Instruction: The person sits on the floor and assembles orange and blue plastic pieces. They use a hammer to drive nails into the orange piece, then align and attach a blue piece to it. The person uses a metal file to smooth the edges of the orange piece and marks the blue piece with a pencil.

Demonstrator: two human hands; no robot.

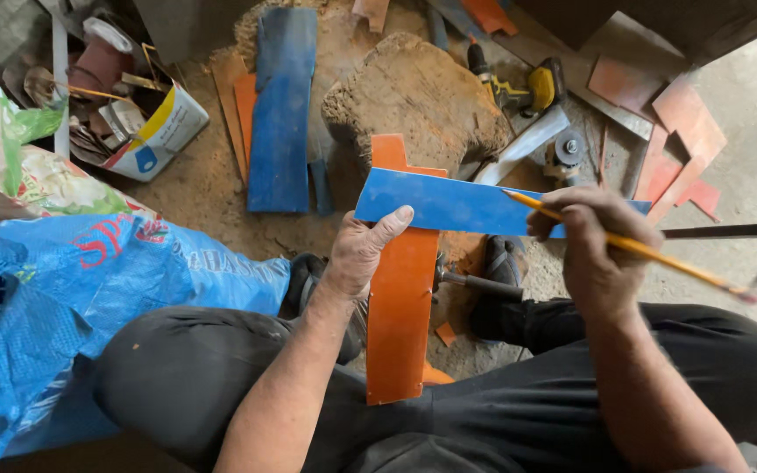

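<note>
My left hand grips an orange board that stands upright between my knees, thumb pressed on a blue strip laid crosswise over it. My right hand holds a yellow pencil, its tip touching the blue strip near the strip's right end. The two pieces form a cross in front of me.
A long blue board lies on the sawdust floor beside a worn wooden block. A yellow drill and an angle grinder lie behind. Orange offcuts sit right, a blue woven sack left, a hammer by my feet.
</note>
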